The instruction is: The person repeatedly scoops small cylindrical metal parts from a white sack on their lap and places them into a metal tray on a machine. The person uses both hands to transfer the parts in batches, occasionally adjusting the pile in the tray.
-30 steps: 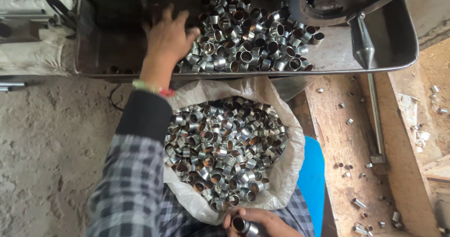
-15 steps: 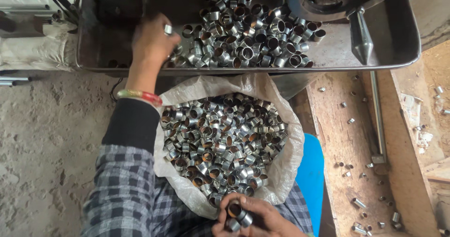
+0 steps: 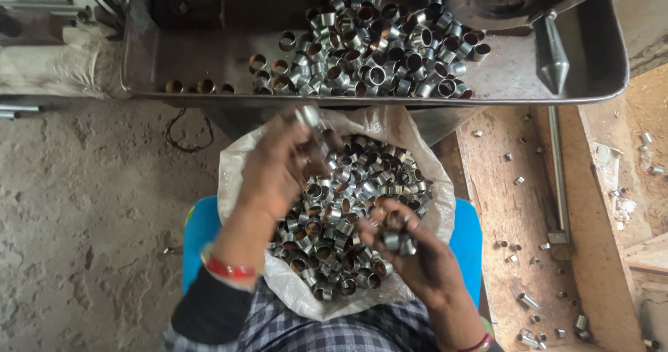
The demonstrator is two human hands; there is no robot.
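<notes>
— Hands first: what are they doing?

— Both hands are over the white sack [image 3: 233,178]. Her or his left hand [image 3: 278,167] is at about 10 o'clock of the sack opening. It is blurred, with the fingers closed, and it seems to pinch one shiny piece at the tips. The right hand [image 3: 417,258] is at 5 o'clock, cupped and half closed around a few of the metal rings [image 3: 348,206].

— And where are these rings mostly?

— They fill the sack, which sits on a blue stool [image 3: 198,230]. A second heap [image 3: 383,45] lies on the steel tray [image 3: 598,87] at 12 o'clock, well apart from both hands.

— So which step do you judge it is?

— I think it is handling of small lots by hand, rings picked up and held above the sack. I cannot tell in which direction they go.

— What would any further move ask for?

— A firm, closed grip, I would say. The rings are small and smooth, and some lie loose on the wooden plank [image 3: 501,185] at 3 o'clock.
</notes>
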